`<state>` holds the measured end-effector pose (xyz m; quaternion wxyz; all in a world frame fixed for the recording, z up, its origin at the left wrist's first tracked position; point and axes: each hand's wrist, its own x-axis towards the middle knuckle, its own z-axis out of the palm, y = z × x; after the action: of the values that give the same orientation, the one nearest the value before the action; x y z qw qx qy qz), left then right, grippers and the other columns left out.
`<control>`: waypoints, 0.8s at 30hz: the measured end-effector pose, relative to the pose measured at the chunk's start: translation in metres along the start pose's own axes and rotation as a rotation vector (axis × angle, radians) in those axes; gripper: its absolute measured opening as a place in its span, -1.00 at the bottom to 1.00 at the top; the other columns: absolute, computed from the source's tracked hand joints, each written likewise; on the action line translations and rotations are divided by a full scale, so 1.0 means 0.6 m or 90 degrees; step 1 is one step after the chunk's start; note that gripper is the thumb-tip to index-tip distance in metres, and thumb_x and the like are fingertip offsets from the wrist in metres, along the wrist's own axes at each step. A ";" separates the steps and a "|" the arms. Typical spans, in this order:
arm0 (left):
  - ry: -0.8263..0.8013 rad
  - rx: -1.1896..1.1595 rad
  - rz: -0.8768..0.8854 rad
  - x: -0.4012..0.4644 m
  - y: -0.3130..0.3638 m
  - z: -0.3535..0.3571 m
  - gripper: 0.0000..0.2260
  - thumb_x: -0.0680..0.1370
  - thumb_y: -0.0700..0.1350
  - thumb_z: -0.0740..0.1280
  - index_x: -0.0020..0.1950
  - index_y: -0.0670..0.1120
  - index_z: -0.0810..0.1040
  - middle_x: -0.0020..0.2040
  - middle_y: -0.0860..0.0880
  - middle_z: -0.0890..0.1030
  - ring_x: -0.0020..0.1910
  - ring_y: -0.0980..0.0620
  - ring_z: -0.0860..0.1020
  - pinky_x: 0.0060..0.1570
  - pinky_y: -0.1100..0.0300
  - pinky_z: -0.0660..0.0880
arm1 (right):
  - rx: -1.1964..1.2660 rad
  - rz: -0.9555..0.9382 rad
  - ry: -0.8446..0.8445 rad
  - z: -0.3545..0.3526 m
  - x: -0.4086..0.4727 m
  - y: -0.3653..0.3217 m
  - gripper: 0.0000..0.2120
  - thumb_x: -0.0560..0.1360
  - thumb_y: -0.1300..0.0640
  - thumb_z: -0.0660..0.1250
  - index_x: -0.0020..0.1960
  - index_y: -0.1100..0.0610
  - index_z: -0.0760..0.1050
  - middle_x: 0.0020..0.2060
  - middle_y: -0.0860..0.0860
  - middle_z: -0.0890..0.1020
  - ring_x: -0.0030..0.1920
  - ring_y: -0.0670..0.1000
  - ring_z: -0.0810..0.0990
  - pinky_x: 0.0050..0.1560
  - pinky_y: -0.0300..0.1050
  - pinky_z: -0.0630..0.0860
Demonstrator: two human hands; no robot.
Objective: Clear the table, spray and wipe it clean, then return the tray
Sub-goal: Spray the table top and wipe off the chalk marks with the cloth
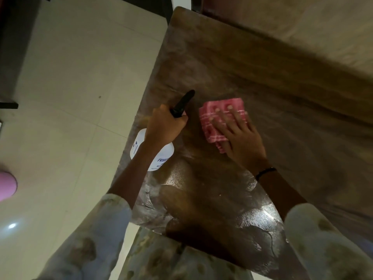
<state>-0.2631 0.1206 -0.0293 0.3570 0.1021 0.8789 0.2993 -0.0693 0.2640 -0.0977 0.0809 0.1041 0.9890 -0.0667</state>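
Note:
A brown wood-grain table (232,63) fills the middle of the head view. My left hand (163,126) grips the neck of a white spray bottle (161,156) with a black nozzle (182,104) that points away across the table, near its left edge. My right hand (240,136) lies flat, fingers spread, on a folded pink checked cloth (220,116) that rests on the tabletop just right of the nozzle. No tray is in view.
Pale floor tiles (80,77) lie left of the table. A beige upholstered surface (302,27) borders the table's far right side. A pink object (7,184) sits at the left frame edge. Dark furniture (12,47) stands at upper left.

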 end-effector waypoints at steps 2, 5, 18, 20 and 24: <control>-0.023 0.009 0.012 0.012 0.008 0.005 -0.86 0.49 -0.01 0.37 -0.21 -0.05 0.53 -0.43 0.02 0.49 -0.43 0.09 0.50 -0.44 0.27 0.32 | 0.025 0.135 0.012 -0.008 0.013 0.031 -0.43 0.59 -0.08 0.00 0.57 -0.06 -0.01 0.57 0.04 0.06 0.57 0.14 -0.04 0.50 0.25 0.09; -0.032 0.031 0.031 0.024 0.022 0.012 -0.78 0.48 -0.01 0.37 -0.33 0.03 0.43 -0.45 0.05 0.48 -0.44 0.10 0.50 -0.45 0.28 0.32 | 0.081 0.248 0.053 -0.020 0.053 0.047 -0.47 0.63 -0.07 -0.02 0.57 -0.04 0.02 0.57 0.03 0.07 0.57 0.14 -0.03 0.51 0.24 0.03; -0.007 0.019 0.032 0.058 0.046 0.005 -0.86 0.47 -0.08 0.37 -0.10 -0.15 0.51 -0.37 0.00 0.49 -0.40 0.07 0.50 -0.44 0.26 0.32 | 0.083 0.264 0.048 -0.033 0.088 0.061 -0.46 0.62 -0.08 -0.03 0.57 -0.03 0.01 0.57 0.04 0.06 0.57 0.15 -0.04 0.52 0.23 0.00; -0.003 0.027 0.026 0.060 0.047 0.000 -0.81 0.46 -0.07 0.37 -0.03 -0.16 0.50 -0.29 -0.04 0.52 -0.34 0.04 0.52 -0.43 0.25 0.34 | 0.085 0.292 0.045 -0.040 0.115 0.063 -0.46 0.63 -0.08 -0.05 0.58 -0.03 -0.02 0.57 0.03 0.03 0.57 0.16 -0.05 0.52 0.24 0.00; 0.006 0.008 0.025 0.062 0.047 -0.013 -0.86 0.48 -0.08 0.36 -0.10 -0.14 0.48 -0.35 -0.03 0.48 -0.39 0.06 0.48 -0.50 0.33 0.35 | 0.094 0.328 0.033 -0.054 0.195 0.050 -0.46 0.62 -0.11 -0.08 0.58 -0.04 -0.04 0.58 0.02 0.01 0.57 0.17 -0.07 0.51 0.26 -0.06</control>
<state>-0.2964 0.1544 -0.0291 0.3465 0.1198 0.8802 0.3014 -0.1803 0.3205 -0.0899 0.0622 0.3595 0.9242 -0.1129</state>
